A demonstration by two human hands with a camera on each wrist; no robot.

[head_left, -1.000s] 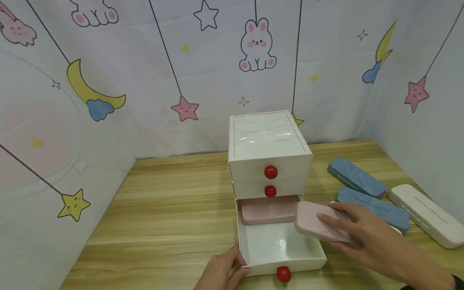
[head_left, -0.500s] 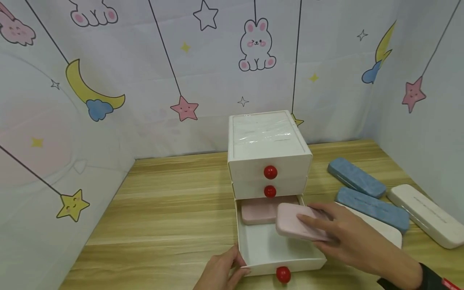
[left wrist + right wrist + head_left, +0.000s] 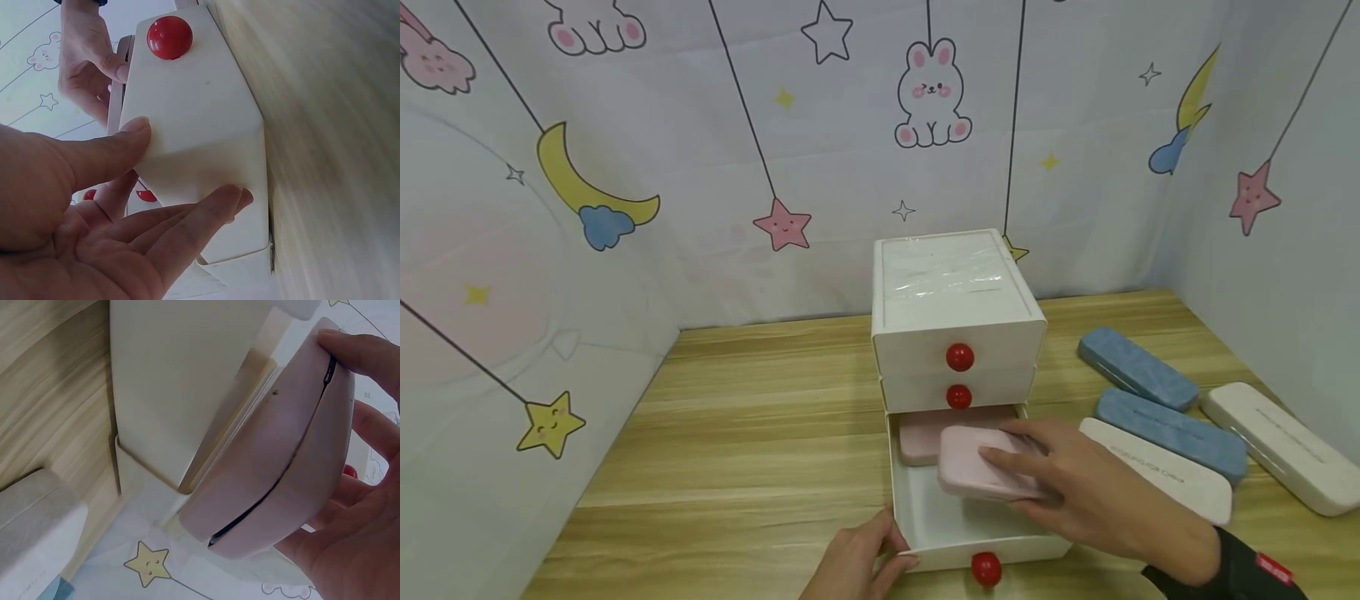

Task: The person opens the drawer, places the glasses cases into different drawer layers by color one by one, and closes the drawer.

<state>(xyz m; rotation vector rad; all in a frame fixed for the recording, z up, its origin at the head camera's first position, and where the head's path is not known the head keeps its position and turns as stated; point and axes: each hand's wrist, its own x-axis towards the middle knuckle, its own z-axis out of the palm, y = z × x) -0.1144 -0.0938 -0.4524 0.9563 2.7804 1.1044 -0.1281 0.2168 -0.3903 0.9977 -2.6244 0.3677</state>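
**Left hand on the drawer, right hand gripping a pink case**

At the left, the left hand (image 3: 857, 558) holds the front corner of the open drawer (image 3: 943, 556), thumb on the front panel and fingers along the side wall. The tabletop (image 3: 737, 450) is of striped wood, with a white cloth (image 3: 842, 150) printed with stars and rabbits behind it. A second pink case (image 3: 919, 437) lies across the back of the drawer. Above, the white cabinet (image 3: 955, 283) has two closed compartments, each with a red knob (image 3: 959, 357); another red ball is on the drawer front. The right hand (image 3: 1090, 492) is clamped on the pink case (image 3: 964, 471), thumb and fingers on opposite sides. That case is over the drawer, tilted in the right wrist view, a dark seam along its side; whether it touches the drawer cannot be told. A black wristband (image 3: 1232, 562) circles that wrist. Further right lie a white case (image 3: 1165, 471), two blue cases (image 3: 1176, 433) and, outermost, a longer-looking white one, near the side wall (image 3: 1292, 275).
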